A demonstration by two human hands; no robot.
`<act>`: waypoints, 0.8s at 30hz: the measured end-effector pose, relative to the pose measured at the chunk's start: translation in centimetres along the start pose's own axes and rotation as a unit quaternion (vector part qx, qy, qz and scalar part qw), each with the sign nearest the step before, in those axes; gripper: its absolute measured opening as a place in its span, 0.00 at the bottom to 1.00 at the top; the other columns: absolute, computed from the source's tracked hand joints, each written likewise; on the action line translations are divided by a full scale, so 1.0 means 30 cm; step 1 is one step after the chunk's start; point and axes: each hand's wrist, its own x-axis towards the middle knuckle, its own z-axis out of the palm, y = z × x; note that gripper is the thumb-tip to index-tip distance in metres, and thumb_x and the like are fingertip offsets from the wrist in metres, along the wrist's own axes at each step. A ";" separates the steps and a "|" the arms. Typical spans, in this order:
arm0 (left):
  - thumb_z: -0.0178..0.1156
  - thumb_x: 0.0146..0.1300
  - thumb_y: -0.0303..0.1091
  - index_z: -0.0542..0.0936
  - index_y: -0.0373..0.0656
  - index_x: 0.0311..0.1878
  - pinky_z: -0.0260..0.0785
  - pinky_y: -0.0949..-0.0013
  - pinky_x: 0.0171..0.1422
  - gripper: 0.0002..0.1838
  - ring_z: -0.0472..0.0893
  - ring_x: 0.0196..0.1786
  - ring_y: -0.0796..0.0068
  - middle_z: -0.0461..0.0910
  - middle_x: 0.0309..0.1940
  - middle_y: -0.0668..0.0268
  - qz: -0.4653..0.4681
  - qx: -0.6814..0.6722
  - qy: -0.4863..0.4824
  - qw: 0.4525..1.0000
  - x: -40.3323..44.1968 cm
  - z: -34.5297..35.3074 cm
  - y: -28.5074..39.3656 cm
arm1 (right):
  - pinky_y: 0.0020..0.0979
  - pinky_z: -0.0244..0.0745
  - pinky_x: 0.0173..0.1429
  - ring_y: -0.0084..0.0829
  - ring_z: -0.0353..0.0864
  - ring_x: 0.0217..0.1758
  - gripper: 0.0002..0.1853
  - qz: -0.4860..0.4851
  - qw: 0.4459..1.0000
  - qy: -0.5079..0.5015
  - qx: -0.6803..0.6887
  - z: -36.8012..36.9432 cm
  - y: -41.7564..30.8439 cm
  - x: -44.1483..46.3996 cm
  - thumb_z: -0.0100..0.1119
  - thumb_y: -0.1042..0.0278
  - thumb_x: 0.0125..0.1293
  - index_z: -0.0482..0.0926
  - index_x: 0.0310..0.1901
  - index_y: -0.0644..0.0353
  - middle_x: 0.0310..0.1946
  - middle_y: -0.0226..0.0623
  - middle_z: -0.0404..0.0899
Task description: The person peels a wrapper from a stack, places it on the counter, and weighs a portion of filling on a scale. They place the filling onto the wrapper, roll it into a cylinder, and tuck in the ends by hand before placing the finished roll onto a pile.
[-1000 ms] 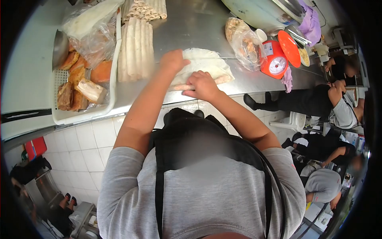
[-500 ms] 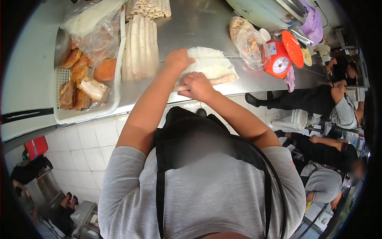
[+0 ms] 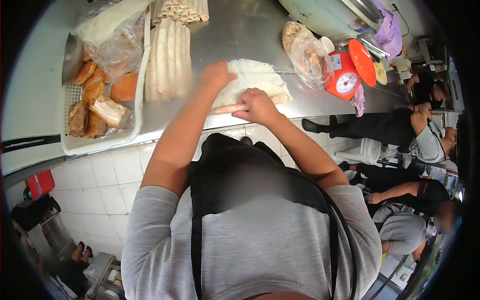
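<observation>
A thin, pale wrapper sheet [image 3: 257, 75] lies spread on the steel counter, with a narrow strip of pinkish filling [image 3: 229, 109] along its near edge. At the sheet's left end is my left hand [image 3: 216, 77], fingers curled down at the edge and thumb over the sheet; its fingertips are hidden. My right hand [image 3: 257, 106] grips the near edge around the filling, with the fingers bent over it and the thumb in front. To the left of the sheet, long pale finished rolls [image 3: 169, 62] lie side by side.
A white plastic crate [image 3: 141, 110] at the left holds browned meat blocks and a plastic bag. On the right stand a red dial scale [image 3: 343, 80], a bag of filling [image 3: 307, 60] and a large metal bowl [image 3: 325, 17]. Co-workers are at the far right and lower left.
The near edge of the sheet lies lower, and more of the filling strip shows left of my right hand. The whole view has shifted slightly; both hands stay at the sheet.
</observation>
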 end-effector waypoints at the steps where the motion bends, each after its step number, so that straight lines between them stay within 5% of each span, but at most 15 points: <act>1: 0.62 0.47 0.51 0.75 0.43 0.35 0.68 0.58 0.43 0.21 0.77 0.40 0.58 0.78 0.34 0.57 -0.003 0.001 -0.001 1.000 0.004 0.000 0.000 | 0.35 0.68 0.42 0.37 0.73 0.36 0.16 -0.001 1.000 0.009 0.008 0.010 0.009 -0.009 0.69 0.58 0.38 0.76 0.27 0.55 0.28 0.34 0.74; 16: 0.57 0.53 0.47 0.76 0.41 0.37 0.67 0.57 0.46 0.17 0.76 0.43 0.56 0.78 0.37 0.55 -0.030 0.049 0.017 0.998 -0.001 0.013 0.019 | 0.36 0.64 0.46 0.35 0.71 0.42 0.16 -0.020 1.000 0.011 -0.017 -0.091 0.120 -0.112 0.68 0.57 0.41 0.76 0.31 0.53 0.32 0.31 0.73; 22: 0.51 0.55 0.39 0.78 0.39 0.34 0.68 0.56 0.47 0.13 0.76 0.43 0.54 0.77 0.38 0.52 0.060 0.135 -0.074 0.986 -0.061 -0.078 0.094 | 0.36 0.63 0.47 0.35 0.69 0.42 0.15 0.012 0.998 0.034 -0.051 -0.130 0.192 -0.161 0.67 0.58 0.42 0.77 0.32 0.52 0.34 0.31 0.73; 24: 0.51 0.55 0.39 0.78 0.40 0.33 0.68 0.57 0.46 0.12 0.77 0.41 0.53 0.78 0.36 0.52 0.057 0.095 -0.016 0.994 -0.110 -0.032 0.088 | 0.36 0.63 0.46 0.35 0.69 0.42 0.15 0.007 0.998 0.047 -0.042 -0.121 0.194 -0.164 0.67 0.59 0.42 0.77 0.32 0.52 0.34 0.31 0.73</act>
